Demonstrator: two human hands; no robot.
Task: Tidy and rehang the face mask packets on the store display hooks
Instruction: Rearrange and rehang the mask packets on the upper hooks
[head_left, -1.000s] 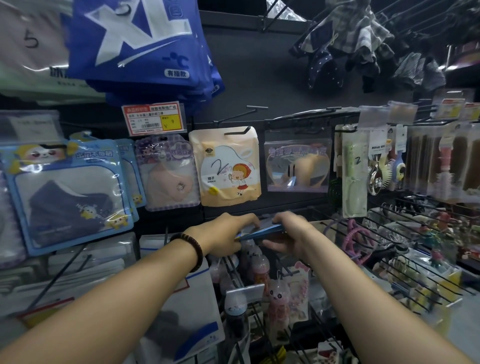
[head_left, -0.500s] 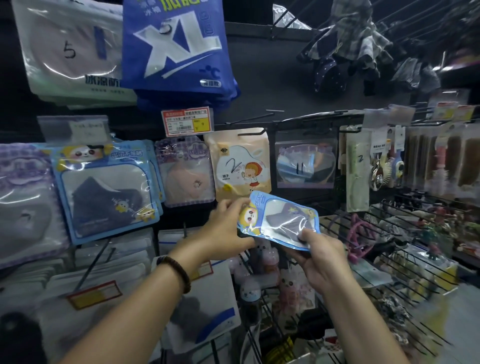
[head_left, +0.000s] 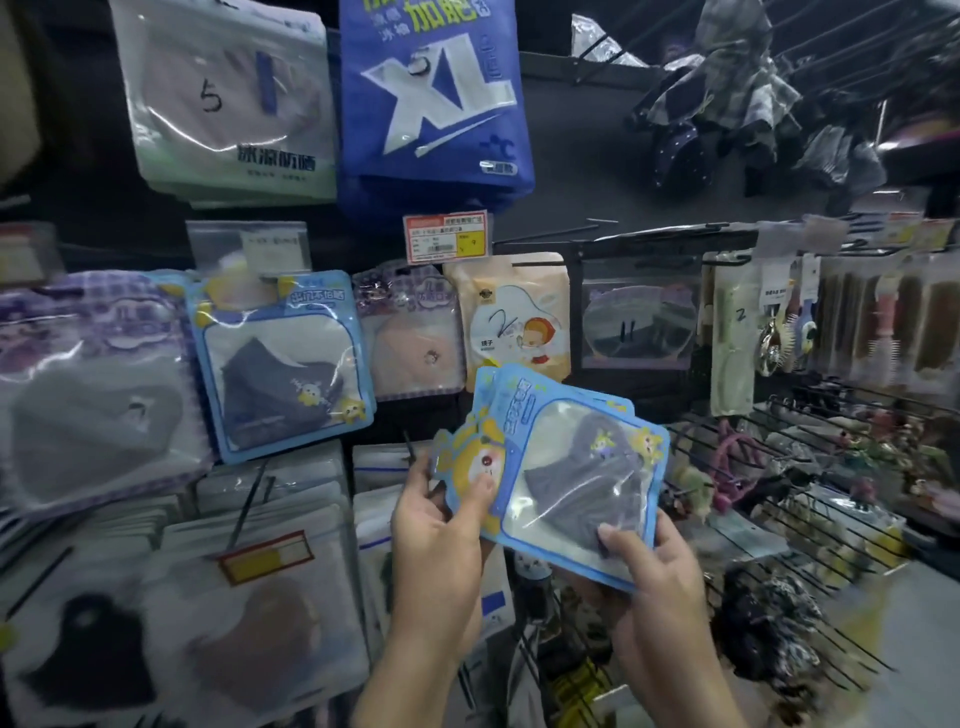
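Left hand (head_left: 441, 540) pinching top corner of blue mask packets (head_left: 571, 467), right hand (head_left: 654, 566) gripping lower edge. Packets sitting off hooks, at 4 o'clock from matching hanging packet (head_left: 280, 364). Judging task partway: aligning, rehanging remaining.

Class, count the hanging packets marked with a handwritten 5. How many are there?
2. One is the pale packet at top left; the other is the blue XL packet just right of it. Packets stacked behind may hide more.
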